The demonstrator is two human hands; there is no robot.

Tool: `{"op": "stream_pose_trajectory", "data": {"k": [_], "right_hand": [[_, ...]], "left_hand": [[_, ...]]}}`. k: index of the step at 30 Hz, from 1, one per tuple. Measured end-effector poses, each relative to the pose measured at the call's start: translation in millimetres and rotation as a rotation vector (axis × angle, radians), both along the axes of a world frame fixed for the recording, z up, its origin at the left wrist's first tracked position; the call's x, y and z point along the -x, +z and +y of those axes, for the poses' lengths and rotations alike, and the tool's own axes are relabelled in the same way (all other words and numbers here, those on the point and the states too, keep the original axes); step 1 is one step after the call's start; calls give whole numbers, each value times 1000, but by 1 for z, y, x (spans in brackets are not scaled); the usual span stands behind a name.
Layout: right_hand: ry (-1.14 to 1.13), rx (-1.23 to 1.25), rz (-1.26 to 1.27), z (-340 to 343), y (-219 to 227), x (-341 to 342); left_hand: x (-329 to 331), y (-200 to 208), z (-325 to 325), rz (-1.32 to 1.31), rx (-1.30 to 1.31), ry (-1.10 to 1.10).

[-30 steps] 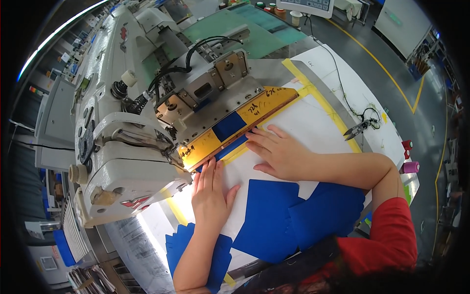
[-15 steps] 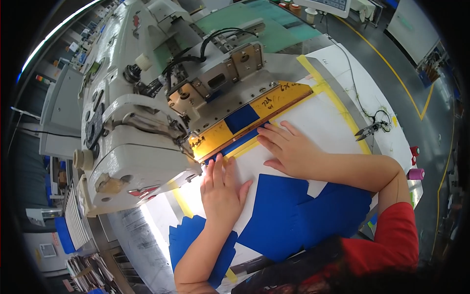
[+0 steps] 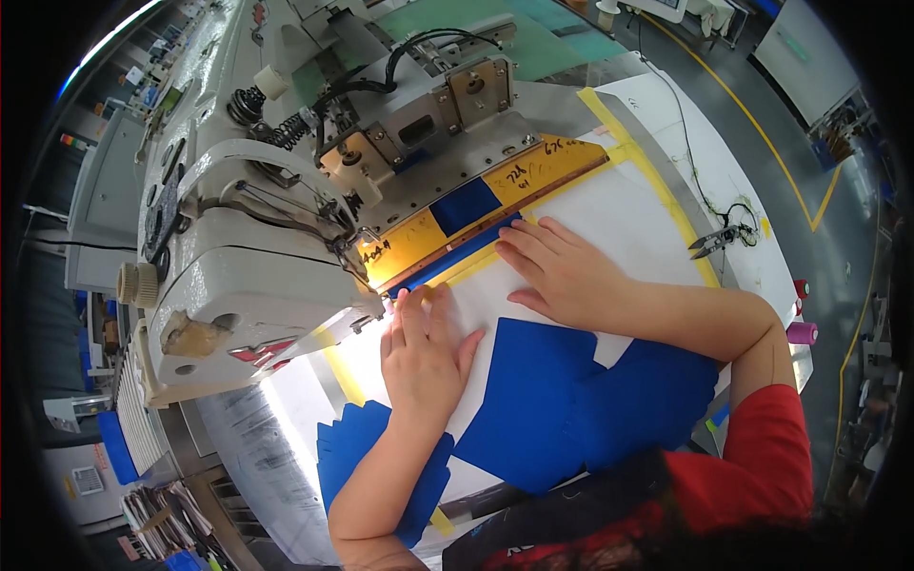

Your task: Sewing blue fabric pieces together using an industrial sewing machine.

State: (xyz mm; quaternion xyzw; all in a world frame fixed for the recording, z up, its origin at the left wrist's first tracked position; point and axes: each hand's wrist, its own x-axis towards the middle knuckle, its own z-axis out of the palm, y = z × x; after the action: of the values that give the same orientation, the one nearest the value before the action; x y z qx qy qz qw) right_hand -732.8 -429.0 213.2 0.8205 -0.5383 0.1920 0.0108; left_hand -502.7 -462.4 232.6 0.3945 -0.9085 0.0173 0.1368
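My left hand (image 3: 422,350) lies flat, fingers together, on a white sheet (image 3: 609,224) on the sewing table. Its fingertips touch the edge of an orange-yellow clamp plate (image 3: 519,173). My right hand (image 3: 562,274) rests flat on the same sheet, fingertips against a strip of blue fabric (image 3: 455,259) that runs under the plate. A blue patch (image 3: 465,205) shows through the plate's window. Larger blue fabric pieces (image 3: 571,400) lie just below both hands. The white industrial sewing machine (image 3: 238,266) stands to the left of my left hand.
Yellow tape (image 3: 657,181) borders the white work surface. Small thread snips (image 3: 716,242) lie at the right edge with a cable. A pink thread spool (image 3: 802,333) sits by my right elbow. More blue pieces (image 3: 347,447) are stacked under my left forearm. A factory floor with yellow lines lies beyond.
Both hands have stayed flat on the white sheet at the clamp plate. The view has shifted and drawn closer, so the machine and hands look larger.
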Motion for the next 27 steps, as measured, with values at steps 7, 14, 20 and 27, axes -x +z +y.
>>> {"op": "stream_pose_trajectory", "data": {"k": [7, 14, 20, 27], "right_hand": [[369, -110, -70, 4, 24, -12], [548, -559, 30, -16, 41, -25], [429, -519, -9, -2, 30, -34], [589, -87, 100, -1, 33, -38]], "left_hand": [[-4, 12, 1, -15, -9, -44], [-12, 43, 31, 94, -483, -89], [-15, 26, 56, 78, -467, -34], [-18, 26, 58, 147, -495, -37]]}}
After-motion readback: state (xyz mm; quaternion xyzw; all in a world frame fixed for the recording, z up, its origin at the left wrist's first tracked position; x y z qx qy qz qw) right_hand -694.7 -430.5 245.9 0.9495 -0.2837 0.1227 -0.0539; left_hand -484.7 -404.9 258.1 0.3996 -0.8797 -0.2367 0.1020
